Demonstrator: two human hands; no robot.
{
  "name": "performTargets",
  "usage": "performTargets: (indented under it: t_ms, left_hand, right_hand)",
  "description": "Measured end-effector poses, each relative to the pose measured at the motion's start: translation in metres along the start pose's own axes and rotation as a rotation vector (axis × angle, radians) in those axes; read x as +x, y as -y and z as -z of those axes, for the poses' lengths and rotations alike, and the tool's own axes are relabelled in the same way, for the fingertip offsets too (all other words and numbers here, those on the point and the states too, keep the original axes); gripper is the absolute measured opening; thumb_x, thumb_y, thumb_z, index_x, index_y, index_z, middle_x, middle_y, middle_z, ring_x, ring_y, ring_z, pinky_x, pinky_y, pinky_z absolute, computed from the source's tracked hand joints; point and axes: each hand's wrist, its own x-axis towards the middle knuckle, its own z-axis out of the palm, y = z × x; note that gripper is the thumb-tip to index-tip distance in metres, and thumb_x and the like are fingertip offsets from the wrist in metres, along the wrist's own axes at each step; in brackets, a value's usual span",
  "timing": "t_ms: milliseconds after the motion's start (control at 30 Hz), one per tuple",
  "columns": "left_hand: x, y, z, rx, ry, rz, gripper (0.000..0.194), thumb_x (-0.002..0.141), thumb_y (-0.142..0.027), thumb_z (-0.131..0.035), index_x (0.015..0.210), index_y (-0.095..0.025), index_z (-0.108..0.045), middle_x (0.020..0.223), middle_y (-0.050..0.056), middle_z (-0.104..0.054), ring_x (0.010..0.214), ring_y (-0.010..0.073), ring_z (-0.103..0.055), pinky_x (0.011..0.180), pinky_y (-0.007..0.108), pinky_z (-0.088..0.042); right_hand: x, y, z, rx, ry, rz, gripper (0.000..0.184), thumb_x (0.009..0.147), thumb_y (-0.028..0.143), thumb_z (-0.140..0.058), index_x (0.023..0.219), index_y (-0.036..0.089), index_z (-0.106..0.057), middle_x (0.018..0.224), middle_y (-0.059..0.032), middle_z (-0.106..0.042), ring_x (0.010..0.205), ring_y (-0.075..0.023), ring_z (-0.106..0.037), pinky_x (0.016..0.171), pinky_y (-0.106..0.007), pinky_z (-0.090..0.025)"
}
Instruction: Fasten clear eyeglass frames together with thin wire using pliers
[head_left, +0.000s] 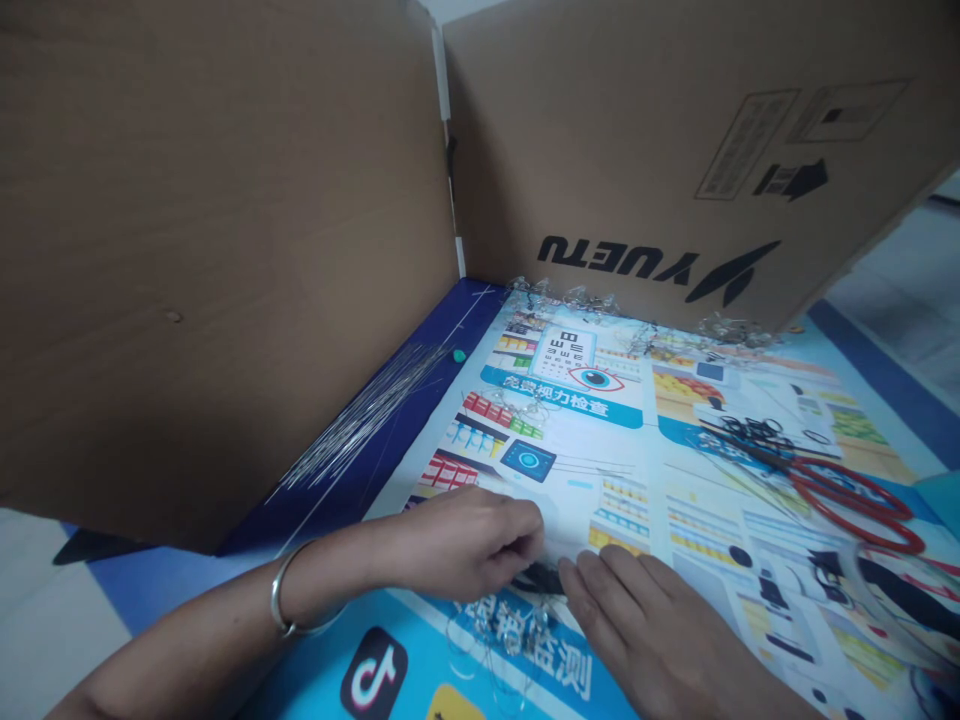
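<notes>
My left hand (457, 545), with a silver bangle on its wrist, rests on a printed poster (675, 480) with its fingers curled and pinched together at a small dark item (541, 576). My right hand (645, 620) lies next to it, fingers pressed together and pointing at the same dark item. What the item is I cannot make out. Thin wire pieces (495, 640) lie on the poster just below both hands.
Two cardboard panels (225, 250) stand as walls at the left and back. A bundle of thin metal wires (367, 415) lies along the left panel. Red-handled scissors (847, 495) and small black rings (757, 432) lie at the right; clear beads (585, 298) line the back panel.
</notes>
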Motion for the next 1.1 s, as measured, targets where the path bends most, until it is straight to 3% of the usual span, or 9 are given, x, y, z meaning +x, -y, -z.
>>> performTargets:
  t_ms: [400,600,1100]
  left_hand:
    - [-0.0006,0.0020,-0.0028,0.017,0.001,0.009,0.009,0.081,-0.011,-0.044,0.082,-0.019,-0.048,0.074,-0.001,-0.059,0.065,0.0114,-0.054,0.058,0.020,-0.039]
    - [-0.0005,0.0021,-0.0004,0.033,0.005,0.031,0.011,0.078,-0.009,-0.047,0.084,-0.019,-0.049,0.077,0.000,-0.060,0.071,0.0131,-0.056,0.061,0.020,-0.040]
    - [-0.0012,-0.0008,-0.0010,0.047,-0.019,0.025,0.009,0.079,-0.011,-0.045,0.083,-0.019,-0.048,0.073,-0.001,-0.059,0.065,0.0121,-0.053,0.056,0.020,-0.036]
  right_hand:
    - [0.0013,-0.0001,0.0016,-0.004,-0.013,-0.024,0.033,0.080,0.004,-0.035,0.104,0.009,-0.056,0.094,-0.0124,-0.063,0.083,-0.0254,-0.055,0.069,-0.040,-0.042]
    - [-0.0015,-0.0007,-0.0037,0.017,0.052,-0.041,0.026,0.081,0.008,-0.040,0.102,0.010,-0.056,0.088,-0.0115,-0.061,0.081,-0.0246,-0.055,0.070,-0.040,-0.042]
    - [0.0013,0.0027,-0.0026,0.029,0.007,-0.053,0.029,0.082,0.006,-0.037,0.104,0.008,-0.056,0.092,-0.0139,-0.062,0.083,-0.0270,-0.054,0.070,-0.041,-0.040]
